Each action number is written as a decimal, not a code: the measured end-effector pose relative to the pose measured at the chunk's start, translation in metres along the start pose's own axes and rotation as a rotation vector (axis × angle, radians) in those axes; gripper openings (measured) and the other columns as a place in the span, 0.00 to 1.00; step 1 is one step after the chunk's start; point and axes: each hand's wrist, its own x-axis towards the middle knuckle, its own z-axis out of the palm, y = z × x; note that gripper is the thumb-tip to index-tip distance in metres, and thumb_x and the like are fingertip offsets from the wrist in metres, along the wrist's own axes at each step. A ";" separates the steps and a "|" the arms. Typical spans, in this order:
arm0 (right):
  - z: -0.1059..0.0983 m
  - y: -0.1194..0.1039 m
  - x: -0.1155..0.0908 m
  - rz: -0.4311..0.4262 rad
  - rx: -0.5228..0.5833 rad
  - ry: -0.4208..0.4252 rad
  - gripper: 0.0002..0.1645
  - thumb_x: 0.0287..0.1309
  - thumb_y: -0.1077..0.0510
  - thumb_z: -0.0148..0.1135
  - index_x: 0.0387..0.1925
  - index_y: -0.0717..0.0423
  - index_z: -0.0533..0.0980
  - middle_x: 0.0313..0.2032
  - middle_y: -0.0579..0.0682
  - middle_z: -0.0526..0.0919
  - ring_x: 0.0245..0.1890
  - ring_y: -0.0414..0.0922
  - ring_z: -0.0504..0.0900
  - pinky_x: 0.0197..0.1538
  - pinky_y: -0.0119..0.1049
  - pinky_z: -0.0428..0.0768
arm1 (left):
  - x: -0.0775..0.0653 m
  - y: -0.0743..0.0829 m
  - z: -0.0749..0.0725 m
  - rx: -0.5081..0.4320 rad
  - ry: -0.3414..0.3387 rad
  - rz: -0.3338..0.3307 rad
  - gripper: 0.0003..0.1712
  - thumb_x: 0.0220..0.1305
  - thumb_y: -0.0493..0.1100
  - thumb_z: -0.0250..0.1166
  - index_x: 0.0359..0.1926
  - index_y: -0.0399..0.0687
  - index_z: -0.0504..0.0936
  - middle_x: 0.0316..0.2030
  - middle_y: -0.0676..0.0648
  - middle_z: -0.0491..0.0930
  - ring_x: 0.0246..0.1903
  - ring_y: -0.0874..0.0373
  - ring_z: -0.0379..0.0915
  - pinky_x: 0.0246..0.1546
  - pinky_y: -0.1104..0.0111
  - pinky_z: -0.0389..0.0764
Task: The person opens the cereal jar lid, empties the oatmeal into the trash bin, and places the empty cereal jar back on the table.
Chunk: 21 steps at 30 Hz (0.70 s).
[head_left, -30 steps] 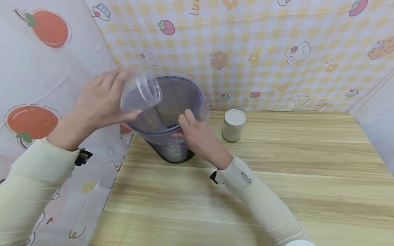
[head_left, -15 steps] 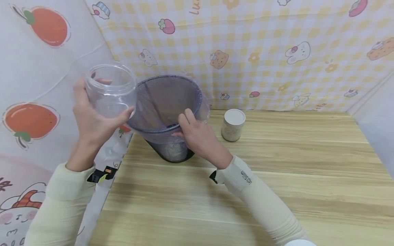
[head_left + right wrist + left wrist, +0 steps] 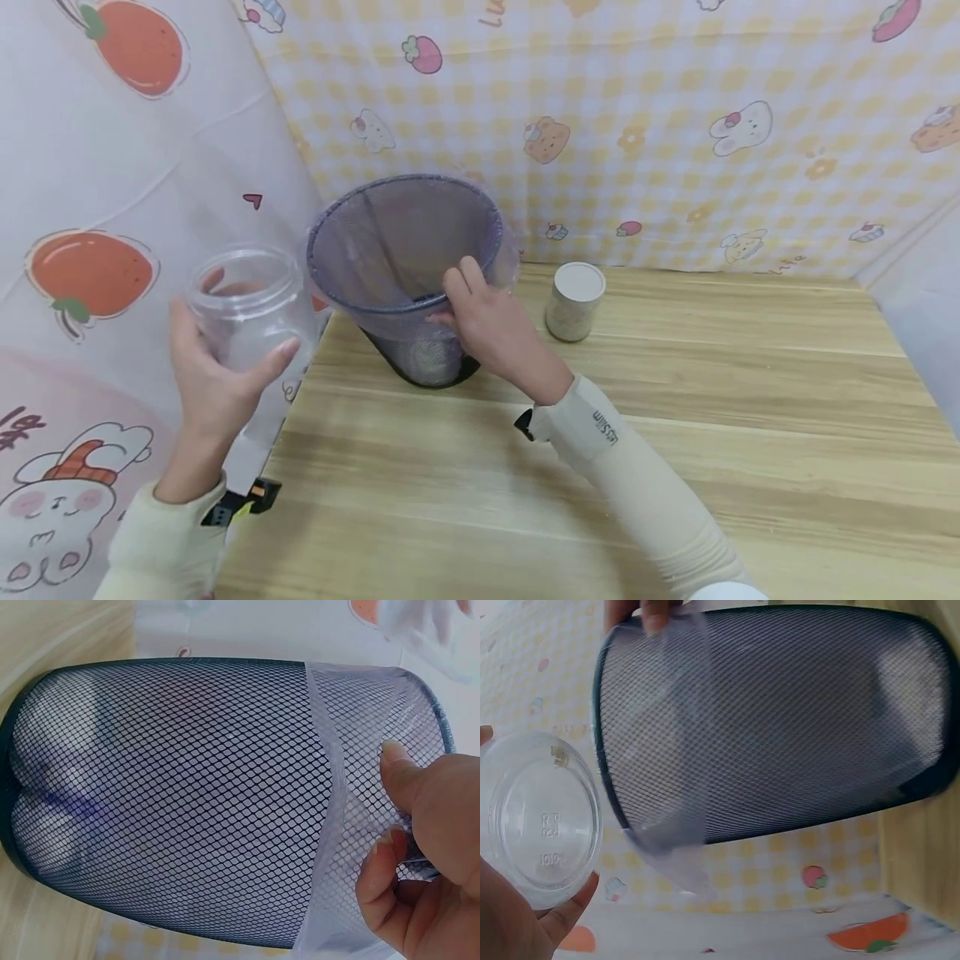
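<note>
My left hand [image 3: 213, 379] grips a clear plastic jar [image 3: 251, 312] by its side, mouth upward and lid off, left of the bin. In the left wrist view the round base of that jar [image 3: 546, 817] faces the camera. A dark mesh trash bin [image 3: 187, 802] stands tilted on the table, its mouth facing up. Its thin translucent purple bag [image 3: 408, 321] is folded over the rim. My right hand [image 3: 498, 333] pinches the bag and rim on the near right side, thumb outside; some fingertips are hidden inside the bin.
A small jar with a white lid [image 3: 575, 302] stands on the wooden table [image 3: 675, 400], right of the bin. Patterned cloth [image 3: 645, 125] hangs along the back and left. A white round thing [image 3: 727, 591] shows at the bottom edge.
My left hand has carried the clear jar from its tilt over the bin's mouth leftward and down, turning it upright. My right hand keeps its hold on the rim.
</note>
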 end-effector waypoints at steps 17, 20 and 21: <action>-0.003 0.000 0.001 -0.012 0.020 0.014 0.24 0.61 0.47 0.61 0.34 0.61 0.61 0.32 0.52 0.57 0.20 0.43 0.63 0.17 0.33 0.71 | -0.107 -0.037 -0.024 0.026 -0.180 -0.243 0.57 0.26 0.19 0.72 0.65 0.33 0.61 0.52 0.43 0.75 0.49 0.56 0.71 0.51 0.72 0.64; -0.003 -0.001 0.002 -0.017 0.025 0.006 0.23 0.61 0.47 0.61 0.34 0.61 0.62 0.32 0.52 0.58 0.19 0.44 0.64 0.17 0.34 0.70 | -0.124 -0.045 -0.022 -0.062 -0.201 -0.261 0.58 0.24 0.18 0.72 0.65 0.30 0.60 0.52 0.42 0.75 0.48 0.56 0.72 0.53 0.72 0.64; -0.003 -0.001 0.002 -0.017 0.033 0.004 0.23 0.61 0.47 0.61 0.35 0.61 0.62 0.32 0.52 0.58 0.19 0.44 0.64 0.17 0.34 0.70 | -0.129 -0.047 -0.021 -0.073 -0.206 -0.268 0.59 0.24 0.18 0.72 0.65 0.31 0.59 0.52 0.42 0.74 0.49 0.57 0.71 0.53 0.72 0.64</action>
